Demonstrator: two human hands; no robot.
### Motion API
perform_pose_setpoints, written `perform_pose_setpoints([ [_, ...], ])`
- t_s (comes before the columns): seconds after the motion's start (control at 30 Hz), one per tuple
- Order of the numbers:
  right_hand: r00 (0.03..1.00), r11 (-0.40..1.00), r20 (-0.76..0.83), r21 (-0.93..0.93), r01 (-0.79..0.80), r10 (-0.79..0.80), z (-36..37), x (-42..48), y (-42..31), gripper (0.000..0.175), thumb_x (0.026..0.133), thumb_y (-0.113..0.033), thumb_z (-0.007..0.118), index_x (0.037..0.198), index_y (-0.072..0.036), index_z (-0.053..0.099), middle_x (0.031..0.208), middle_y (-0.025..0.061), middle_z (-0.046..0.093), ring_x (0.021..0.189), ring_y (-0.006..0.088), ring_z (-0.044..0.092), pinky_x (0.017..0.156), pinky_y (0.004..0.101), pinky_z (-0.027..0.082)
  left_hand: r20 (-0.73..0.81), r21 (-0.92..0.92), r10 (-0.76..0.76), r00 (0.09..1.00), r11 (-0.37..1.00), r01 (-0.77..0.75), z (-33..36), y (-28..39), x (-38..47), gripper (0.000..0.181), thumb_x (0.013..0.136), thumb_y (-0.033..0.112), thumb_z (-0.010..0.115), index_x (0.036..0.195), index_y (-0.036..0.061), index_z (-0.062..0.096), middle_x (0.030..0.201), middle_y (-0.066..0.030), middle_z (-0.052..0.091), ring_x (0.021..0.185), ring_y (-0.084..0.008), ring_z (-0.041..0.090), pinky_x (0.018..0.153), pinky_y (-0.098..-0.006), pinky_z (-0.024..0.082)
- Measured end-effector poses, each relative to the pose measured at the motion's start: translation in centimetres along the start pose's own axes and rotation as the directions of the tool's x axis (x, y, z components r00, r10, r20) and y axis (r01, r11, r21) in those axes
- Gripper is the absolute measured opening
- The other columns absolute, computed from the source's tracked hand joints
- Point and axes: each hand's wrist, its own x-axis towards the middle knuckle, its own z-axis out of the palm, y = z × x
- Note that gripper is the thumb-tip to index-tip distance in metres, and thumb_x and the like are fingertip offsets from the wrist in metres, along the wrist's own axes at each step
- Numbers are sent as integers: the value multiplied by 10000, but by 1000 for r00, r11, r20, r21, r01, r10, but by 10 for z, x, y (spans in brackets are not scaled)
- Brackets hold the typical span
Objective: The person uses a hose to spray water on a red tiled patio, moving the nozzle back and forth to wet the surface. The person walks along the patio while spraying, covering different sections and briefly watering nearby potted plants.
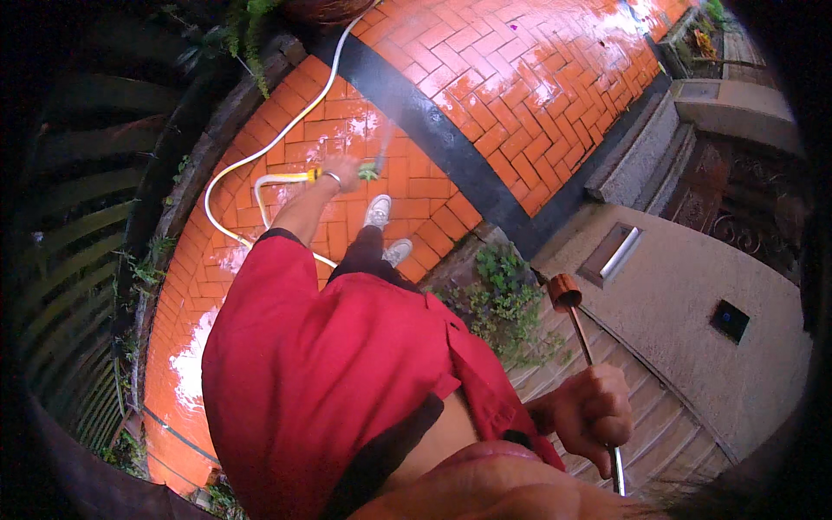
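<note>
My left hand [344,170], blurred, reaches forward with a bracelet at the wrist. It grips a green hose nozzle [368,171], which throws a misty water spray [390,133] ahead over the paving. A yellow fitting [314,175] joins a white-and-yellow garden hose [273,143] behind that hand. Close to my face on the right, my right hand [595,409] is closed around a slim metal shaft [580,335]. The shaft has a copper-brown cylindrical end [564,292], like an umbrella handle; its other end passes out of sight beside my head.
Wet orange paving [494,84] shines underfoot, crossed by a dark band [448,130]. My white shoes [377,212] stand near a leafy plant bed [497,292]. To the right are a beige wall [676,312] and stone steps [640,156]. A slatted fence [84,260] runs along the left.
</note>
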Motion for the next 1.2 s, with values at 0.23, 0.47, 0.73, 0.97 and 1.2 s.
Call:
perform_pose_setpoints([
  [0.23, 999, 999, 20, -10, -47, 47, 7, 2, 4, 572, 889, -598, 452, 604, -119, 326, 429, -67, 211, 317, 44, 158, 304, 223, 124, -82, -94, -135, 987, 987, 128, -2, -21, 8, 287, 732, 242, 579, 955, 78, 650, 960, -184, 660, 950, -331, 630, 825, -452, 490],
  [0.47, 990, 991, -132, -123, -61, 44, 16, -4, 13, 581, 903, -609, 399, 609, -118, 302, 438, -58, 216, 319, 56, 176, 308, 229, 142, -161, -157, -174, 972, 976, 148, -38, -39, 36, 303, 744, 277, 568, 940, 66, 662, 957, -201, 657, 939, -352, 626, 820, -472, 489],
  [0.73, 987, 987, -2, -22, -159, 159, 13, 2, 16, 581, 902, -617, 385, 613, -120, 296, 454, -45, 222, 327, 64, 172, 327, 237, 135, -165, -153, -192, 967, 974, 167, -62, -50, 69, 352, 745, 290, 583, 990, 49, 661, 1004, -186, 658, 980, -335, 627, 850, -432, 496],
  [0.97, 985, 985, -31, -36, -169, 168, 12, 1, 15, 583, 902, -615, 391, 603, -122, 301, 461, -51, 227, 328, 60, 169, 326, 238, 131, -84, -106, -124, 989, 988, 115, -19, -54, 51, 305, 736, 290, 591, 952, 87, 666, 937, -200, 655, 934, -351, 624, 802, -461, 498],
  [1.2, 985, 990, -121, -49, -132, 126, 13, -2, 15, 594, 890, -620, 414, 584, -123, 306, 464, -45, 243, 333, 65, 183, 336, 231, 139, 89, -3, 75, 993, 997, -75, 48, -17, -5, 287, 721, 215, 570, 943, 59, 662, 917, -194, 659, 916, -352, 631, 794, -455, 505],
])
